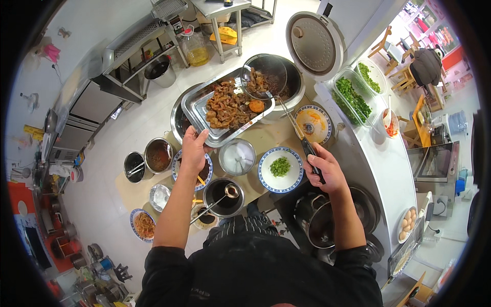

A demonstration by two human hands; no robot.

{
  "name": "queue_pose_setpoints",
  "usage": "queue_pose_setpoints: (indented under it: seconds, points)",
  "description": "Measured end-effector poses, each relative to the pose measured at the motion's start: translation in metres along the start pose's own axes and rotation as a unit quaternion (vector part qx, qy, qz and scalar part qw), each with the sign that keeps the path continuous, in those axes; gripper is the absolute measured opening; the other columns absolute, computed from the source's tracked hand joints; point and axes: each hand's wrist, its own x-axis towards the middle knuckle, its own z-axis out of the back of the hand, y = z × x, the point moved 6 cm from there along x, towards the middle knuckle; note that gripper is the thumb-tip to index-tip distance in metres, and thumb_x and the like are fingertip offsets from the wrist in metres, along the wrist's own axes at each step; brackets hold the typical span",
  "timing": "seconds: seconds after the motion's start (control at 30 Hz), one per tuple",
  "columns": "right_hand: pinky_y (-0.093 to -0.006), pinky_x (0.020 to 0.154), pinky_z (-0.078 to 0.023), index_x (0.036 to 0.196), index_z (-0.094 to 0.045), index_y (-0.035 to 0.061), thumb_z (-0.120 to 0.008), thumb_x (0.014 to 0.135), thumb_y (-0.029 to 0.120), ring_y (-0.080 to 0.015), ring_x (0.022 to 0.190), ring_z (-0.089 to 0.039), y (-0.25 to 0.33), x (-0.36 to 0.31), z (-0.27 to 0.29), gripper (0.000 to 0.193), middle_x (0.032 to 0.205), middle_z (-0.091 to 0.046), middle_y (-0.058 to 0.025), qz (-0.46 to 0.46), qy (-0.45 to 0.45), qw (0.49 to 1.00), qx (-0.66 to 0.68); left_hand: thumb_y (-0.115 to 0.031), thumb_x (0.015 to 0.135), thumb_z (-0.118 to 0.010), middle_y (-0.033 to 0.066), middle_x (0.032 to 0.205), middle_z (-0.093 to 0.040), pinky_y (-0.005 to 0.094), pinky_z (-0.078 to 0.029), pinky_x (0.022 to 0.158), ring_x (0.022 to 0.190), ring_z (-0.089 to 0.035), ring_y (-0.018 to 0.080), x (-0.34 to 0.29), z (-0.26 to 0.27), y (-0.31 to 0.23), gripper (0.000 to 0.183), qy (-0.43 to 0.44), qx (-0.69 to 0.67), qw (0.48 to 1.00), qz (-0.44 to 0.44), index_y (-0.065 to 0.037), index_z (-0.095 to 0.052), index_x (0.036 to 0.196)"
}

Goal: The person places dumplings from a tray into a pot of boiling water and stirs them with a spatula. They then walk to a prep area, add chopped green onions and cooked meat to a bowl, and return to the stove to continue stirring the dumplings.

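Observation:
My left hand (194, 149) grips the near left corner of a rectangular metal tray (221, 137), thumb on its rim. Brown cooked meat pieces (225, 108) fill much of the tray, with a round orange-brown piece (257, 106) near its right end. In my right hand (327, 168) is the black handle of a wire mesh strainer (276, 77). More brown pieces lie in its basket, which hangs over the tray's far right end and partly over a deep metal pot (295, 77). Below, a blue-rimmed bowl (263, 176) contains chopped greens (280, 167).
An open round lid (314, 43) rises behind the pot. Tubs of chopped greens (352, 100) line the right counter. A bowl with orange residue (313, 125), a white-filled container (237, 156), and a pot with a ladle (224, 198) surround my arms. An oil jug (196, 48) stands farther back.

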Motion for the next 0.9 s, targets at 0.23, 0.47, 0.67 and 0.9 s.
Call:
queue_pose_setpoints:
  seconds: [0.23,0.47,0.67,0.9]
  points:
    - [-0.0253,0.044,-0.033,0.105,-0.049,0.0066,-0.055,0.094,0.010,-0.0090,0.053,-0.042,0.016,0.002,-0.026,0.013,0.072,-0.048,-0.0016,0.023,-0.058,0.954,-0.292,-0.009,0.097,-0.057,0.0081,0.101,-0.068,0.0303,-0.061,0.063,0.080,-0.070,0.0159,-0.006,-0.009,-0.007,0.010,-0.026,0.009,0.998,-0.049,-0.005,-0.053,0.105]
    - [-0.0307,0.050,-0.037,0.097,-0.048,0.0043,-0.055,0.093,0.013,-0.0144,0.058,-0.046,0.017,0.008,-0.058,0.011,0.072,-0.051,-0.0046,0.002,-0.048,0.946,-0.319,-0.001,0.097,-0.052,0.0107,0.100,-0.066,0.0344,-0.063,0.067,0.082,-0.068,0.0168,-0.010,-0.026,-0.009,0.009,-0.061,-0.030,0.996,-0.052,-0.001,-0.053,0.106]
    - [-0.0224,0.036,-0.026,0.109,-0.046,0.0127,-0.057,0.095,0.011,-0.0085,0.048,-0.043,0.012,0.002,-0.061,0.018,0.071,-0.051,-0.0036,-0.065,-0.017,0.997,-0.044,-0.002,0.097,-0.053,0.0094,0.101,-0.067,0.0327,-0.062,0.065,0.082,-0.069,0.0165,-0.011,-0.011,-0.006,0.009,-0.076,-0.047,0.995,-0.045,-0.002,-0.053,0.107]
    - [-0.0216,0.037,-0.026,0.108,-0.047,0.0107,-0.056,0.095,0.010,-0.0070,0.047,-0.040,0.004,-0.003,-0.050,0.016,0.071,-0.050,-0.0024,-0.005,-0.034,0.985,-0.169,-0.006,0.097,-0.055,0.0085,0.099,-0.067,0.0317,-0.061,0.063,0.080,-0.069,0.0154,-0.011,0.007,-0.003,0.007,-0.071,-0.048,0.996,-0.039,-0.003,-0.053,0.103]
